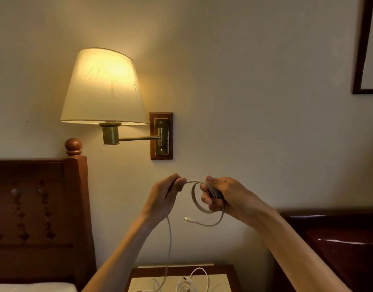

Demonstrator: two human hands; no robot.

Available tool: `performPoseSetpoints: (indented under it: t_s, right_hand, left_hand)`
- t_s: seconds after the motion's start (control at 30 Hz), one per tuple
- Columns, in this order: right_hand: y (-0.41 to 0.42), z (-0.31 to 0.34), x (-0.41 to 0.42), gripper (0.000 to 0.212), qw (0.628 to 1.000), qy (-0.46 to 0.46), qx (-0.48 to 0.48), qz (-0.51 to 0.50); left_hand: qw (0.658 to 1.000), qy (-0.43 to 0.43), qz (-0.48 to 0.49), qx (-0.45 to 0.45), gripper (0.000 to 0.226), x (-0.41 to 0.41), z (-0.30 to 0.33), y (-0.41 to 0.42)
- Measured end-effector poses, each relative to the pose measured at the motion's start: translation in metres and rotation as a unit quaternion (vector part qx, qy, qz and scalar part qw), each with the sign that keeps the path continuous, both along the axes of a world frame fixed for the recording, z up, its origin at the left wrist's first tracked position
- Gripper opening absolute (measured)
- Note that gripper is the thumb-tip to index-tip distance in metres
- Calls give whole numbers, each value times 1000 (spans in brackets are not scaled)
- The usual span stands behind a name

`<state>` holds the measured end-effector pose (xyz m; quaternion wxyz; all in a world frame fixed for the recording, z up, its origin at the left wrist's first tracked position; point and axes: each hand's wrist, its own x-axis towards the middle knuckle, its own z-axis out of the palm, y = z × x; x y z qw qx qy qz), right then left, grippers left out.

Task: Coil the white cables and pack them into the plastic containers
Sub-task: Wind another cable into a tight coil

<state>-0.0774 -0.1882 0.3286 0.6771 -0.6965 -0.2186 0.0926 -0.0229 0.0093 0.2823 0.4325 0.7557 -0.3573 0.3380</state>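
Right hand [220, 194] grips round loops of smooth white cable [197, 204]; left hand [166, 194] pinches its strand.

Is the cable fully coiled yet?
No: the left hand feeds cable whose tail hangs to the nightstand; the right hand holds loops.

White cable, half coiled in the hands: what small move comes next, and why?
Probably the left hand feeds one more loop across to the right hand. The right hand grips only a few loops of the white cable, while a long slack run hangs from the left hand down to the nightstand.
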Motion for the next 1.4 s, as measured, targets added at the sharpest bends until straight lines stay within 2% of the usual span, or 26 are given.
performPoseSetpoints:
  t_s: [0.13, 0.2, 0.27, 0.33, 0.43, 0.57, 0.7, 0.87, 1.13, 1.27, 1.4]
  right_hand:
    - [-14, 14, 2, 34, 980, 93, 163, 58]
    - [-27, 23, 4, 30, 959, 104, 249, 90]
    - [-40, 30, 8, 28, 948, 90, 286, 103]
    - [-45, 31, 14, 27, 959, 59, 267, 70]
    - [-34, 22, 22, 30, 982, -22, 182, -41]
    - [-14, 7, 27, 31, 973, -161, 67, -154]
    - [-2, -5, 32, 29, 962, -212, 22, -171]
    - [8, -14, 27, 34, 961, -225, -62, -147]
    - [10, -18, 12, 43, 989, -127, 8, -79]
    - [3, -9, 0, 41, 997, -24, 65, 36]
    - [-9, 4, -7, 37, 980, 56, 179, 74]
  left_hand:
    - [996, 77, 26, -44, 31, 18, -37, 11]
    - [994, 95, 39, -46, 37, 26, -59, 22]
    - [992, 109, 67, -25, 45, 31, -76, 30]
    - [992, 94, 84, 20, 44, 28, -77, 30]
    - [992, 40, 77, 94, 37, 12, -46, 15]
    - [982, -26, 68, 177, 31, -11, -2, 0]
    - [972, -65, 14, 225, 28, -34, 15, -10]
    - [979, -105, -24, 171, 17, -46, 35, -14]
    - [986, -142, 50, 76, 22, -28, 52, -7]
    - [993, -102, 40, 52, 21, -16, 35, -4]
    - [999, -24, 42, 14, 29, -1, 4, 12]
